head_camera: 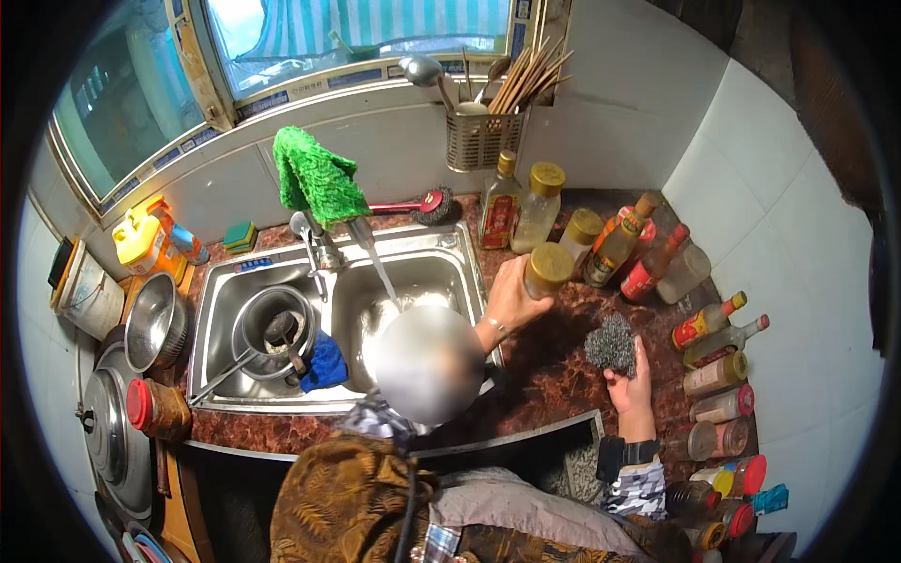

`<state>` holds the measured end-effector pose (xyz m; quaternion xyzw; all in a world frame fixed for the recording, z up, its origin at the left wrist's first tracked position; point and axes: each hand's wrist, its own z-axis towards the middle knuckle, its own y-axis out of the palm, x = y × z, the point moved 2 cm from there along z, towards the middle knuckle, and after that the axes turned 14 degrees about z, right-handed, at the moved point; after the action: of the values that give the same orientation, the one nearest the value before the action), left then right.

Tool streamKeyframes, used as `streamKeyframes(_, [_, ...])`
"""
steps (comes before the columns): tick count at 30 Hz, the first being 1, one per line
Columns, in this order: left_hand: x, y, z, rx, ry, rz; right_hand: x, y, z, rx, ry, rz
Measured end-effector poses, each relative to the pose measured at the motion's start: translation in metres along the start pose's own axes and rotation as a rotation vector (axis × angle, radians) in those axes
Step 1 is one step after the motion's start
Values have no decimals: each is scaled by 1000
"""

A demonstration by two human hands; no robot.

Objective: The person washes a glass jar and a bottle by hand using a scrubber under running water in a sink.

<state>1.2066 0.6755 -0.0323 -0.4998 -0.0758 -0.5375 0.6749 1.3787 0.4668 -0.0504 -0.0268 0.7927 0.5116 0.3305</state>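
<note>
My left hand [512, 295] grips a clear jar with a gold lid [549, 271], close to other condiment containers behind the sink's right side. In my right hand [630, 383] rests a steel wool scrubber [611, 346], held above the brown marbled countertop [556, 376]. Water streams from the faucet [360, 232] into the right basin of the stainless steel sink [461, 260]. A green cloth [313, 172] drapes over the faucet. A round blurred patch hides my left forearm and part of the right basin.
Bottles [611, 246] and jars line the counter's back and right side. In the left basin sit a metal pot [246, 331], a ladle [281, 331] and a blue cloth [325, 362]. A metal bowl [153, 324] and a red-lidded jar [158, 409] stand left. A utensil basket [486, 137] hangs behind.
</note>
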Motion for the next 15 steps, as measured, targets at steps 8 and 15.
streamKeyframes(8, [-98, -161, -124, -327, -198, 244, 26, 33, -10, -18, 70, -69])
streamKeyframes(15, [-214, -152, -155, -616, -430, 129, 63, 55, -11, -101, 106, -119])
